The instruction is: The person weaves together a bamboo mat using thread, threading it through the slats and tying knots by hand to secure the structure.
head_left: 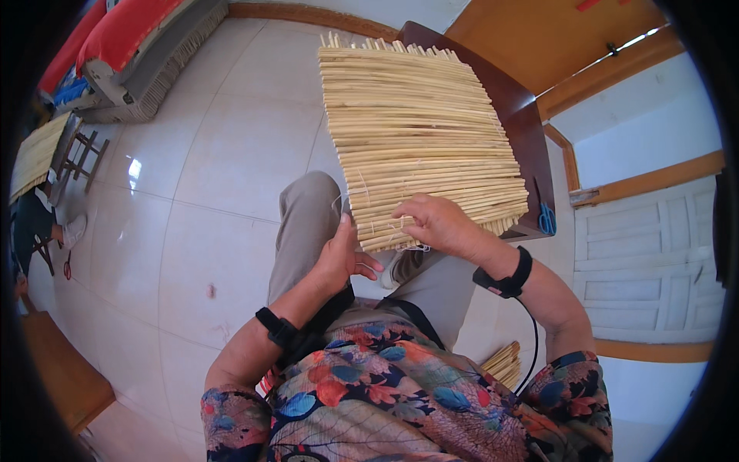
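Observation:
A mat of pale straw-coloured stalks, tied side by side with thin white thread, lies in front of me with its near edge above my lap. At its near left corner is my left hand, thumb up and fingers apart, beside or just touching the edge. Over the near part of the mat, my right hand has its fingers curled in a pinch at the thread. Loose thread ends hang by the near edge under that hand. The exact grip on the thread is too small to see fully.
Under the mat stands a dark brown table, with blue scissors at its near right edge. Loose stalks lie on the floor by my right side. At far left, another person sits by a second mat; red-handled scissors are nearby.

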Tool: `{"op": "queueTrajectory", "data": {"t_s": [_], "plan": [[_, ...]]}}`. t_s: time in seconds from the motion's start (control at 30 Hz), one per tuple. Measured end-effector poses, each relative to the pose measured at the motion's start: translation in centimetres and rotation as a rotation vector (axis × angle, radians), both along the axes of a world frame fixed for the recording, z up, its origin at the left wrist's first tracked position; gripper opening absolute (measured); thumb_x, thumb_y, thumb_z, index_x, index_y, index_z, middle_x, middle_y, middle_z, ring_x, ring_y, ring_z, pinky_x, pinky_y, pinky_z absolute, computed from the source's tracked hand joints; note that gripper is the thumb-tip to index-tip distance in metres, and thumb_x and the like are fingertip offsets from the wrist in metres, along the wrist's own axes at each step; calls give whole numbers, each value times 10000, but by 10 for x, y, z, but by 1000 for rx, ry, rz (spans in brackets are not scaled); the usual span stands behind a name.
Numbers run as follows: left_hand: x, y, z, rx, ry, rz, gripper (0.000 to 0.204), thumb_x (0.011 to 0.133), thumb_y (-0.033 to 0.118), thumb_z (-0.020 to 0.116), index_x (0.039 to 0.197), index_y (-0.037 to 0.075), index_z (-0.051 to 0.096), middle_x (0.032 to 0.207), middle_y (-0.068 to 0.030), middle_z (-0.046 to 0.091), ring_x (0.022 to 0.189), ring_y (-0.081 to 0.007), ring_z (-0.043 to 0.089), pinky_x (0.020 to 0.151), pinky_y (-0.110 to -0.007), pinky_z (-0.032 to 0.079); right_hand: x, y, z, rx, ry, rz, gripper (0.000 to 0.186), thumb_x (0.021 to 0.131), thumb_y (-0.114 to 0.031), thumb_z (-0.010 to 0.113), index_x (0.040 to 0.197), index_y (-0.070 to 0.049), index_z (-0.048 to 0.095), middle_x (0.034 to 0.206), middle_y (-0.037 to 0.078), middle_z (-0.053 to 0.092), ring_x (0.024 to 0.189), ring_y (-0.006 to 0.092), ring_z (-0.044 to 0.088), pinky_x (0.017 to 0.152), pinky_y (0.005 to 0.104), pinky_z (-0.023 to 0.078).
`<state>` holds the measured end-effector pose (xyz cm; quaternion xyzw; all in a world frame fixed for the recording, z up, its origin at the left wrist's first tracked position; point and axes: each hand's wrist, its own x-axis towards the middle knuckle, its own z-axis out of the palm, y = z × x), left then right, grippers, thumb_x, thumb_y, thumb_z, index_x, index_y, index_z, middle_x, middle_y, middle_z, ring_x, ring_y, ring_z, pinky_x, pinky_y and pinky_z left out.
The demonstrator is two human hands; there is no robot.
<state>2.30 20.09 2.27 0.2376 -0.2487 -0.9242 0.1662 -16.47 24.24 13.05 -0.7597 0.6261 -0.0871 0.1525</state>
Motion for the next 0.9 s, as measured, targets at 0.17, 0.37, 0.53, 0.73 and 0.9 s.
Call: {"op": "queueTrajectory", "data": {"t_s": [0.17,0.37,0.53,0.73,0.9], "plan": [[-7,6,-21,-27,-125,94,394,891,307,442,1163,22,459,975,-119,591,603,-203,602,516,-299,503,17,3,-8,83,92,-49,189,735,-187,627,878,-65,602,786,120,556,723,255,573,643,329,462],[-21,-11,-10,-380,-146,44,260,846,63,514,1106,43,512,904,-73,613,613,-144,592,544,-268,507,-19,-5,-32,326,-576,-209,135,819,-146,579,785,-17,602,714,18,569,589,112,505,536,237,423],[-25,-10,-18,-282,98,-17,181,862,104,519,1021,51,590,836,-55,621,662,-129,585,613,-246,496,-6,-6,-12,589,-852,-384,170,850,-178,561,790,-19,566,642,4,521,432,22,372,367,165,305],[-20,-24,-25,-702,-252,-48,175,829,83,507,927,31,642,695,-41,610,562,-106,552,508,-253,470,-7,-2,0,525,-910,-460,159,849,-170,555,790,-23,547,580,-27,436,421,26,356,356,163,302],[8,-28,-40,-940,-515,-235,185,839,148,516,837,-13,609,582,-50,565,485,-115,535,430,-263,435,-9,0,5,504,-793,-446,162,836,-172,551,764,-29,569,533,-34,436,427,35,377,367,186,302]]}}
